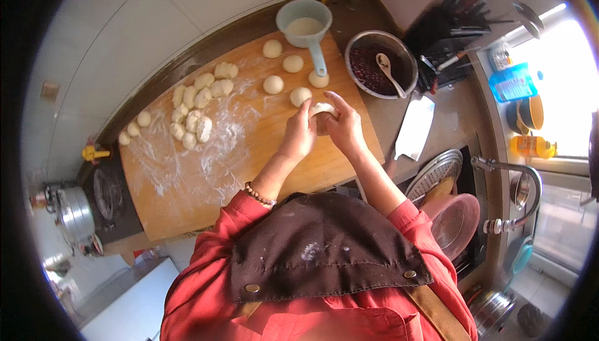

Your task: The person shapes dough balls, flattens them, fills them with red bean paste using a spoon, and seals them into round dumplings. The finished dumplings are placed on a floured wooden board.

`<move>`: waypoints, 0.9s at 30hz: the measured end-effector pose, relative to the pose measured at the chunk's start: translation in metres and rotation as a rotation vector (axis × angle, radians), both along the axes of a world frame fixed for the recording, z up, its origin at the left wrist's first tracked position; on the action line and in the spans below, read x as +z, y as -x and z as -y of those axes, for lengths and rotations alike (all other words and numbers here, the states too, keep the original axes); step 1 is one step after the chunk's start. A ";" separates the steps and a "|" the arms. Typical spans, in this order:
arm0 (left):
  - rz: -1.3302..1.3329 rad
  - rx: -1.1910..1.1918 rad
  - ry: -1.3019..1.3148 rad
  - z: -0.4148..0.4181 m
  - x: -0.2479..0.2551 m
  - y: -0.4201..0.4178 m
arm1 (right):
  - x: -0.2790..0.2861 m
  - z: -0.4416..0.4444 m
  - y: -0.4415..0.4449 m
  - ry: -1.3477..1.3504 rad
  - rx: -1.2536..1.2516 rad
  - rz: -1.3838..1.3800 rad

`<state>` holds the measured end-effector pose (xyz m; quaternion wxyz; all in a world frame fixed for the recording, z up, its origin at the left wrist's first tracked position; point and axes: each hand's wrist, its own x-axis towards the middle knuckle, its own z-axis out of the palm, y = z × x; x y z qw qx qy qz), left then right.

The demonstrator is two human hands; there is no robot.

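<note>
Between my left hand (299,130) and my right hand (344,123) is a piece of white dough (323,108), pinched by the fingers of both. It is held above the right part of a floured wooden board (262,154). Just beyond my fingertips lies a smooth round dough ball (300,96), with several similar balls (273,84) farther back. Several rougher dough pieces (203,97) form a cluster on the left half of the board. My palms and the underside of the held dough are partly hidden.
A light blue ladle-like pot (304,41) stands at the board's back edge. Right of it are a metal bowl of dark red filling (362,72) with a spoon (390,76), a cleaver (415,128) and a black knife holder (433,37). A sink with a faucet (536,186) and pink basin (454,224) lies farther right.
</note>
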<state>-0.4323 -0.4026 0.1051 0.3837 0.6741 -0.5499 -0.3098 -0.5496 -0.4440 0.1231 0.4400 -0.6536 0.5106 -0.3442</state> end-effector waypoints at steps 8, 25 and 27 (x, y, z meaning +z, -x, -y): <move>-0.273 -0.156 0.040 0.032 0.004 0.036 | -0.022 0.023 0.047 0.130 -0.050 -0.080; -1.780 0.306 -0.585 0.064 -0.019 0.028 | -0.048 0.169 0.137 0.121 -0.028 -0.975; -1.793 0.282 -0.578 0.066 -0.021 0.028 | -0.029 0.175 0.144 0.379 -0.024 -0.862</move>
